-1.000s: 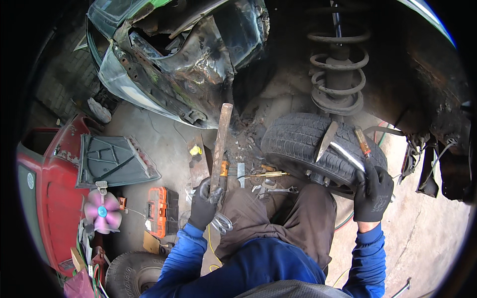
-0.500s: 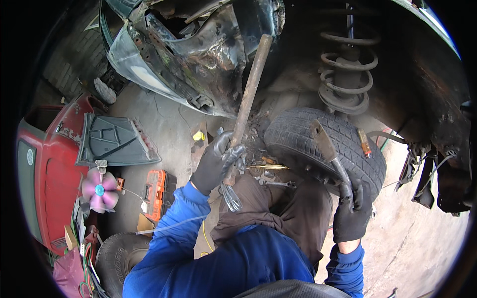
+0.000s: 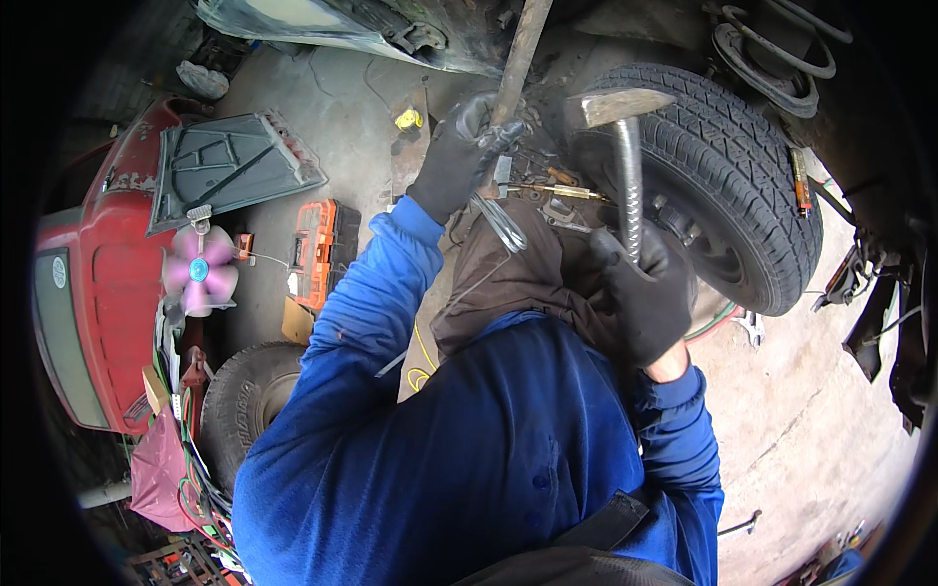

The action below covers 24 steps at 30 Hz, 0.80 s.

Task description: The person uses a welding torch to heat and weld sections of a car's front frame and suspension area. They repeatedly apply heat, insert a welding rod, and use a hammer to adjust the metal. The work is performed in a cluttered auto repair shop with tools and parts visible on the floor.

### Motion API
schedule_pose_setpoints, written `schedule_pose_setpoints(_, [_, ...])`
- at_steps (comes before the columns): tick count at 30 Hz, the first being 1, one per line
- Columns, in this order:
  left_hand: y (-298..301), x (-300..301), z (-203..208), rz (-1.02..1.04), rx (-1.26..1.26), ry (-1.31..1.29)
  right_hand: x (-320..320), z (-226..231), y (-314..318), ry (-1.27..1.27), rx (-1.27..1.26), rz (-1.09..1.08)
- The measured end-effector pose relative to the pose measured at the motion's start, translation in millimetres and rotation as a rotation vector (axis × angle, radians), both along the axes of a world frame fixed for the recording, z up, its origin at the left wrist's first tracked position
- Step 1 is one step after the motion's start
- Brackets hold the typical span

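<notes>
- My left hand (image 3: 457, 156), in a dark glove, is wrapped tight around a long rusty bar (image 3: 518, 54); the bar runs up and away from the fist toward the underside of the car body (image 3: 332, 24) and leaves the frame at the top.
- My right hand (image 3: 640, 293), also gloved, grips the lower end of a hammer's ribbed metal handle; the hammer (image 3: 625, 146) stands nearly upright, its head above the fist and just to the right of the bar.
- The hammer head sits in front of the tread of a black tyre (image 3: 743, 186), which lies on the ground right beside my right hand.
- A bundle of thin wire (image 3: 498, 223) hangs just below my left fist, over my brown-trousered knee (image 3: 508, 273).
- Small tools lie on the concrete between the two hands; I can't tell them apart clearly.
- Off to my left, well apart from both hands: an orange tool case (image 3: 320, 249), a pink fan (image 3: 198, 273), a grey panel (image 3: 230, 161) leaning on a red car part (image 3: 88, 293), and another tyre (image 3: 249, 391) near my elbow.
</notes>
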<state>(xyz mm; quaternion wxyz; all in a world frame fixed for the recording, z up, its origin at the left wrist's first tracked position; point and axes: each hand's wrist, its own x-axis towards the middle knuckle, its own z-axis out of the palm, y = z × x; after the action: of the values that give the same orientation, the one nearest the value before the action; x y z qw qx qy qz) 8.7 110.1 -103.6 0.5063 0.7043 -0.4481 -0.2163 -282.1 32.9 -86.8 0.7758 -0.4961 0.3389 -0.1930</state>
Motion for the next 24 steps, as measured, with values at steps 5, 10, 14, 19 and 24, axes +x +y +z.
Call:
schedule_pose_setpoints(5, [-2.7,10.2,-6.8,-0.016,-0.061,-0.063,33.8,-31.0,7.3,0.044,-0.089,0.07])
schedule_pose_setpoints(10, [-10.2,7.6,4.4,-0.034,-0.02,-0.142,55.7,-59.5,12.7,0.143,-0.103,0.053])
schedule_pose_setpoints(14, [-16.6,-11.2,12.1,-0.055,-0.143,0.093,60.2,-70.1,16.9,0.202,-0.065,0.012])
schedule_pose_setpoints(19, [-23.0,-25.8,18.7,0.006,-0.328,0.161,57.8,-73.2,8.6,0.171,-0.055,0.11])
schedule_pose_setpoints(24, [-40.0,-35.8,27.5,0.064,-0.606,0.127,52.0,-67.7,7.8,0.189,-0.001,0.168])
